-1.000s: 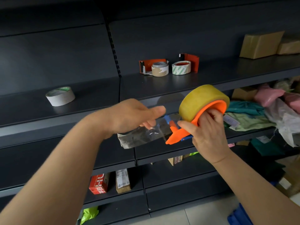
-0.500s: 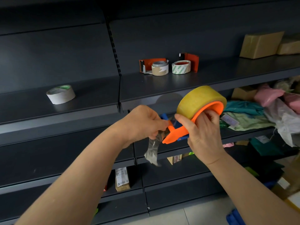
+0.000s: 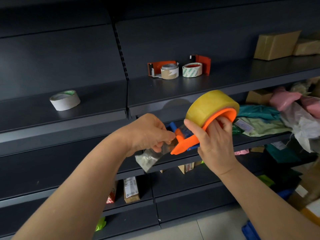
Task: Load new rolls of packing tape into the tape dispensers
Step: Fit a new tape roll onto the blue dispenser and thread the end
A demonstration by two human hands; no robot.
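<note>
My right hand (image 3: 214,142) grips an orange tape dispenser (image 3: 185,144) that carries a full yellowish roll of packing tape (image 3: 207,104). My left hand (image 3: 147,134) pinches a loose strip of clear tape (image 3: 149,157) at the dispenser's front end, beside its blue roller (image 3: 172,126). The strip hangs down and left, crumpled. Farther back on the shelf (image 3: 173,90) two red dispensers (image 3: 155,65) (image 3: 204,62) stand with nearly used-up rolls (image 3: 169,71) (image 3: 192,69) in front of them. A white roll (image 3: 65,100) lies flat on the left shelf.
Dark metal shelving fills the view. Cardboard boxes (image 3: 275,45) sit at the upper right. Cloth and plastic bags (image 3: 277,116) are heaped on the right shelf. Small cartons (image 3: 131,189) stand on a lower shelf. Pale floor tiles (image 3: 216,229) show below.
My left hand moved from holding the tape strip stretched out leftward to pinching it close against the dispenser's front. The strip now droops below my fingers. The dispenser stayed in my right hand.
</note>
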